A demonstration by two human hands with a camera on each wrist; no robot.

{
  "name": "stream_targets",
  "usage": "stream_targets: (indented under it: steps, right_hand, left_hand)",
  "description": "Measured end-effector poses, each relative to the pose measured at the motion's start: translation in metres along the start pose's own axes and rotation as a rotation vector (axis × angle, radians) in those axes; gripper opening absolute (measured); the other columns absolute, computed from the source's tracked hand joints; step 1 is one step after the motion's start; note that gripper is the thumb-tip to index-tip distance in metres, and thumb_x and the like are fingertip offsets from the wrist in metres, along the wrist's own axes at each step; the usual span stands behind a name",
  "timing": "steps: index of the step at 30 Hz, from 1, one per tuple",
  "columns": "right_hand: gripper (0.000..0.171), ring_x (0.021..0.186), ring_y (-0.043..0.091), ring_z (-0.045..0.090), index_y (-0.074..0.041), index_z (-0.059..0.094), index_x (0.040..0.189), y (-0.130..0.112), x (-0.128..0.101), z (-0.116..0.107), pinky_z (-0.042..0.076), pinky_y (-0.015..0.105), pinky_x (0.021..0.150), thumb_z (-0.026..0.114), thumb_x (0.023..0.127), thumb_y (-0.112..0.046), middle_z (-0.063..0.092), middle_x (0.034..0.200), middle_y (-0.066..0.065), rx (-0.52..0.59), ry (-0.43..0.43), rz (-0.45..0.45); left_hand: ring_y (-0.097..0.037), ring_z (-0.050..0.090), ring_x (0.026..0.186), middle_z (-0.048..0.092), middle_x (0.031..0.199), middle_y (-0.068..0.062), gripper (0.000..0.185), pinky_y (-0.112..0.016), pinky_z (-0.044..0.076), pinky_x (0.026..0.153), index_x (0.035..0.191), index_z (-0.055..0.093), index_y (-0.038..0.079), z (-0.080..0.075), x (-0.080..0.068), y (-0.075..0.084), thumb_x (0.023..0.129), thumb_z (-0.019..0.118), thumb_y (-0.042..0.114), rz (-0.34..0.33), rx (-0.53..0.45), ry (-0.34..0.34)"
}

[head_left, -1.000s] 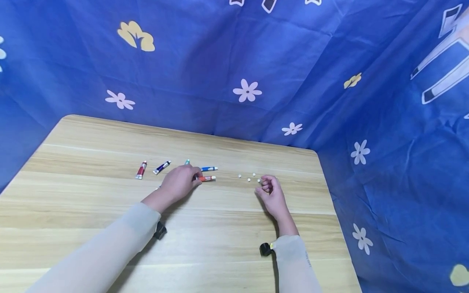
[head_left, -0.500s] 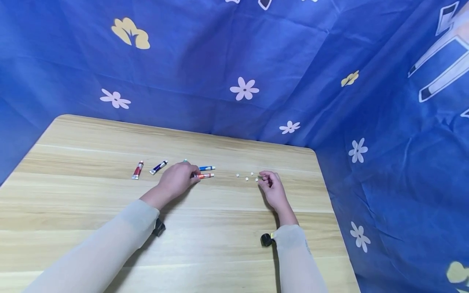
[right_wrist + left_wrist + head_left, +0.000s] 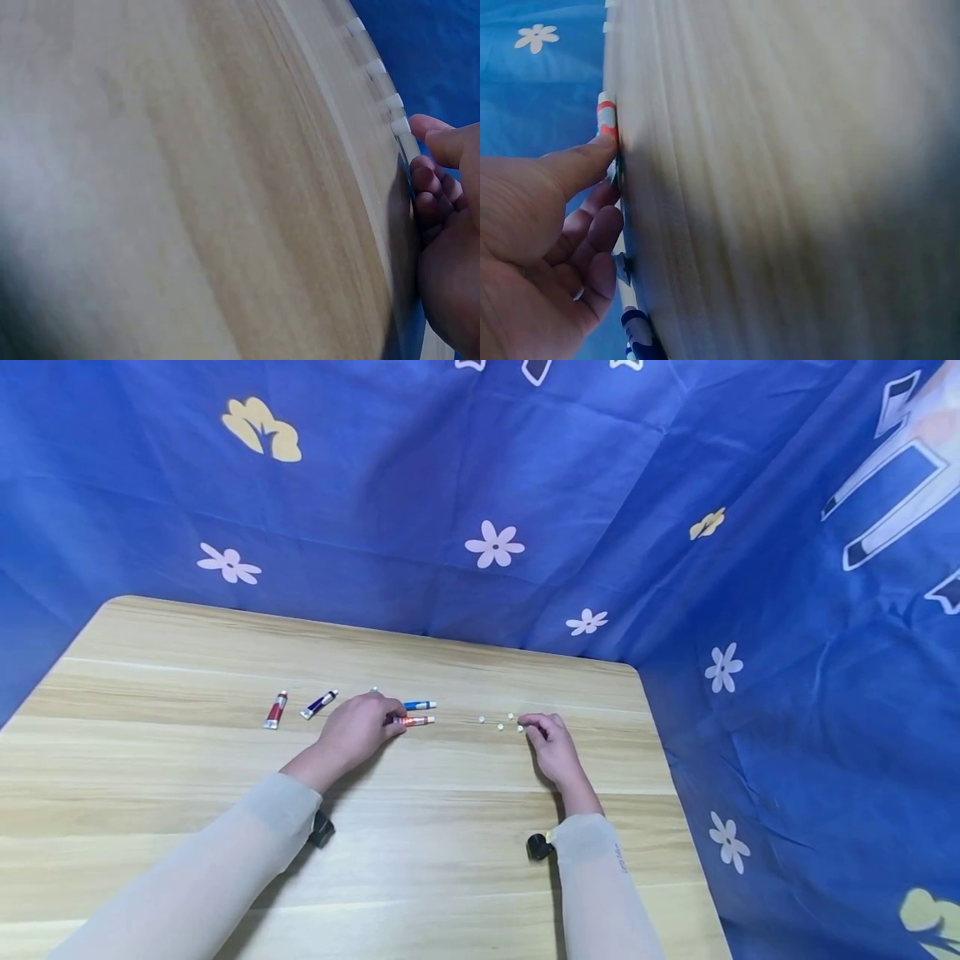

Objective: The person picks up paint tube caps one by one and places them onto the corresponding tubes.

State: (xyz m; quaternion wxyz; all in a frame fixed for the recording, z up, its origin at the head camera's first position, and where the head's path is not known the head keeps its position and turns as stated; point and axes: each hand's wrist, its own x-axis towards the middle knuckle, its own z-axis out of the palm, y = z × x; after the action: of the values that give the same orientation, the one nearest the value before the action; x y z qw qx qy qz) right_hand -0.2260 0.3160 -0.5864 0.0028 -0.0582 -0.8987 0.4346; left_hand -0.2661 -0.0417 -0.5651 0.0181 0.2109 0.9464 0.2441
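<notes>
My left hand pinches an orange-red paint tube between thumb and fingers, its white-tipped end pointing right. In the left wrist view the thumb presses on this tube, while the other fingers curl below. Just behind it lies a blue paint tube; the tip of a green one shows behind the hand, the rest hidden. My right hand has its index finger stretched toward several small white cap-like pieces. In the right wrist view the fingertip is beside the nearest white piece; contact is unclear.
A red paint tube and a dark blue-violet one lie left of the left hand on the wooden table. Blue cloth with printed flowers hangs along the table's back and right sides.
The right hand has shifted slightly left toward the white pieces, and its index finger has stretched out from a curled pose. The left hand stays on the orange-red tube. The head view has shifted slightly.
</notes>
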Motion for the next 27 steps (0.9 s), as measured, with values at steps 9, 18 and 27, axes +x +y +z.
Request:
stream_targets:
  steps: [9, 18, 27]
  right_hand:
    - [0.027, 0.114, 0.028, 0.061, -0.016, 0.075, 0.133, -0.004, 0.0, 0.002, 0.049, 0.048, 0.11, 0.057, 0.112, -0.015, 0.062, 0.122, 0.011, -0.022, -0.018, 0.013]
    - [0.028, 0.115, 0.028, 0.061, -0.016, 0.076, 0.131, -0.006, 0.0, 0.003, 0.049, 0.048, 0.11, 0.057, 0.111, -0.01, 0.062, 0.122, 0.01, -0.033, -0.028, 0.027]
    - [0.022, 0.106, 0.021, 0.06, -0.014, 0.078, 0.126, -0.007, 0.0, 0.005, 0.05, 0.035, 0.098, 0.064, 0.109, -0.012, 0.061, 0.117, 0.009, -0.052, -0.013, 0.011]
  left_hand:
    - [-0.038, 0.073, 0.112, 0.076, 0.121, -0.016, 0.029, -0.059, 0.058, 0.099, 0.124, 0.077, 0.009, -0.01, -0.032, 0.001, 0.099, 0.079, 0.022, -0.069, -0.097, 0.077]
    - [-0.041, 0.073, 0.109, 0.075, 0.124, -0.021, 0.028, -0.061, 0.058, 0.092, 0.126, 0.075, 0.005, -0.031, -0.069, -0.003, 0.101, 0.074, 0.017, -0.148, -0.119, 0.155]
    - [-0.046, 0.071, 0.108, 0.072, 0.126, -0.027, 0.032, -0.065, 0.055, 0.088, 0.13, 0.072, 0.004, -0.044, -0.096, -0.022, 0.101, 0.072, 0.019, -0.251, -0.155, 0.153]
